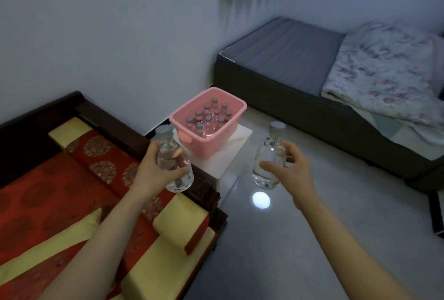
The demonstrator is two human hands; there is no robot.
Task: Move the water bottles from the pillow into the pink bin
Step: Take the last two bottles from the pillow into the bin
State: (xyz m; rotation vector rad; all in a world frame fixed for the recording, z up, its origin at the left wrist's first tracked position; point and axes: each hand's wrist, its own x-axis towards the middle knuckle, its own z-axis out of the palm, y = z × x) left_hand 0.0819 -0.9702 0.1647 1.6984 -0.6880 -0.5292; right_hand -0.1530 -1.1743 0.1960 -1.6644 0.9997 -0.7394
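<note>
On my feed the left hand [153, 170] and right hand [292, 167] are bare, and so are the left forearm [96, 239] and right forearm [348, 251], slim at the wrists.

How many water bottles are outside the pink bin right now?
2. The left hand holds the left bottle near the pink bin; the right hand holds the right bottle over the floor. Others may be out of frame.

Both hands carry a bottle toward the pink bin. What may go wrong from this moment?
1. The pink bin is crowded with upright bottles; lowering two more may knock some over.
2. The right hand seems to hold the right bottle by thumb and fingertips only, above hard floor; it could slip.
3. The bin rests on a small white stand; a push from the left hand with the left bottle might shift it.
</note>
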